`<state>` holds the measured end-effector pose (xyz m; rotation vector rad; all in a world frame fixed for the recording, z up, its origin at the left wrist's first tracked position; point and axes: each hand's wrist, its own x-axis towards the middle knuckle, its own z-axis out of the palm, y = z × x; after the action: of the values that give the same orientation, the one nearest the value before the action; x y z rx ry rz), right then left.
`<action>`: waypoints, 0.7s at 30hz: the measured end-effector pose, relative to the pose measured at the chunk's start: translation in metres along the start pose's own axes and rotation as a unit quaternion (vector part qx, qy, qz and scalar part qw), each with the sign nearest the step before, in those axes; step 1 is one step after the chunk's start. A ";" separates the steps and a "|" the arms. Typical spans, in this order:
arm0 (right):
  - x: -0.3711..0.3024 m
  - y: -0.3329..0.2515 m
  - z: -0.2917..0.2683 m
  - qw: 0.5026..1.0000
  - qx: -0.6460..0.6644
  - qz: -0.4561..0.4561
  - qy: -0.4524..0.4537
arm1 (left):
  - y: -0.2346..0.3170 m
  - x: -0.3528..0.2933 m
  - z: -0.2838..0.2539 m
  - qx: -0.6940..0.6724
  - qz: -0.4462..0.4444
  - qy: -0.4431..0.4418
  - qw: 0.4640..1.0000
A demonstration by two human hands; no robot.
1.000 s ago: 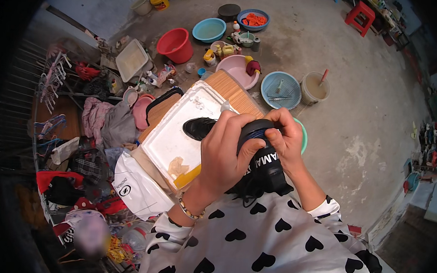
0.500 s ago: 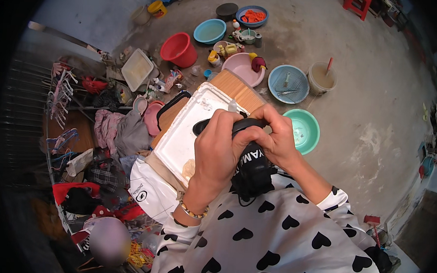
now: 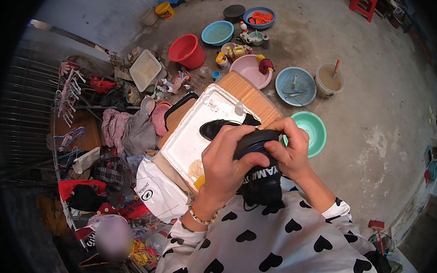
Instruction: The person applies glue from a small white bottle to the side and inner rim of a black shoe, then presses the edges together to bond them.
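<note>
Both hands grip a black shoe (image 3: 262,182) with white lettering, held in front of my chest, its rounded opening edge facing up. My left hand (image 3: 222,159) closes on the left side of that edge, thumb on the near side. My right hand (image 3: 293,148) pinches the right side, fingers over the far edge. Beyond my left hand, a second black shoe (image 3: 212,129) lies on the white foam tray (image 3: 189,135), partly hidden by the hand. A small translucent bottle (image 3: 239,108) stands near the tray's far edge, and a yellow piece (image 3: 199,182) lies at its near end.
The tray rests on a wooden-slat table (image 3: 250,93). Around it stand a green basin (image 3: 311,134), a blue basin (image 3: 307,84), a bucket of murky water (image 3: 330,82), a pink basin (image 3: 249,69) and a red bucket (image 3: 187,53). Clothes and hangers (image 3: 70,94) crowd the left.
The shoe in my hands has turned and tipped slightly, showing more of its opening edge. My thumbs have moved apart. The view has shifted, so more of the shoe on the tray shows.
</note>
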<state>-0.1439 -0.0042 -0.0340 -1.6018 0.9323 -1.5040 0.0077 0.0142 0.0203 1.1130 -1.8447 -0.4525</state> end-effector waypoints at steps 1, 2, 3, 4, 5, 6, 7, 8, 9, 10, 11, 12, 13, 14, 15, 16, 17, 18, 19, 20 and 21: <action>0.000 0.000 -0.002 1.000 0.005 0.009 0.006 | -0.004 -0.007 0.003 -0.046 -0.028 0.010 0.999; 0.000 0.002 -0.005 1.000 0.013 0.020 0.013 | -0.005 -0.012 0.004 -0.091 -0.056 0.021 0.994; 0.000 0.005 -0.007 0.999 0.022 0.030 0.020 | 0.001 -0.018 0.008 -0.164 -0.137 0.027 0.977; 0.001 0.007 -0.009 0.998 0.030 0.041 0.027 | 0.003 -0.019 0.009 -0.189 -0.157 0.029 0.969; 0.000 0.007 -0.009 0.999 0.020 0.035 0.026 | 0.003 -0.020 0.010 -0.213 -0.178 0.032 0.960; 0.000 0.006 -0.009 0.999 0.022 0.034 0.027 | 0.005 -0.021 0.010 -0.236 -0.199 0.038 0.950; 0.000 0.006 -0.009 0.999 0.024 0.033 0.028 | 0.005 -0.023 0.006 -0.243 -0.213 0.006 0.946; -0.001 0.006 -0.009 0.999 0.026 0.031 0.029 | 0.006 -0.023 0.007 -0.234 -0.213 0.006 0.949; -0.001 0.006 -0.010 0.998 0.028 0.037 0.030 | 0.007 -0.022 0.009 -0.225 -0.211 0.008 0.951; -0.002 0.007 -0.010 0.998 0.031 0.043 0.031 | 0.008 -0.021 0.010 -0.216 -0.210 0.010 0.953; -0.002 0.008 -0.011 0.998 0.034 0.050 0.032 | 0.009 -0.021 0.011 -0.195 -0.203 0.013 0.960; -0.003 0.010 -0.012 0.998 0.030 0.051 0.037 | 0.009 -0.021 0.013 -0.174 -0.196 0.018 0.965; -0.005 0.012 -0.012 0.997 0.027 0.052 0.042 | 0.010 -0.022 0.014 -0.154 -0.189 0.023 0.970; -0.005 0.013 -0.012 0.997 0.024 0.053 0.047 | 0.009 -0.021 0.016 -0.137 -0.170 0.025 0.976; -0.004 0.012 -0.013 0.997 0.028 0.048 0.049 | 0.009 -0.020 0.018 -0.120 -0.154 0.030 0.980; -0.002 0.012 -0.013 0.997 0.032 0.043 0.052 | 0.008 -0.019 0.019 -0.102 -0.137 0.035 0.985; 0.000 0.011 -0.013 0.997 0.037 0.039 0.054 | 0.009 -0.017 0.019 -0.085 -0.131 0.037 0.987; -0.001 0.012 -0.014 0.997 0.039 0.047 0.052 | 0.009 -0.017 0.020 -0.077 -0.124 0.039 0.989; -0.002 0.015 -0.015 0.996 0.042 0.055 0.050 | 0.008 -0.016 0.021 -0.070 -0.117 0.040 0.990; -0.003 0.017 -0.016 0.996 0.045 0.063 0.048 | 0.008 -0.016 0.022 -0.061 -0.110 0.042 0.991; -0.003 0.017 -0.015 0.995 0.051 0.068 0.054 | 0.009 -0.014 0.023 -0.051 -0.099 0.045 0.993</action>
<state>-0.1598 -0.0103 -0.0500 -1.3684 0.9889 -1.5299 -0.0134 0.0274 0.0071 1.2314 -1.6225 -0.5952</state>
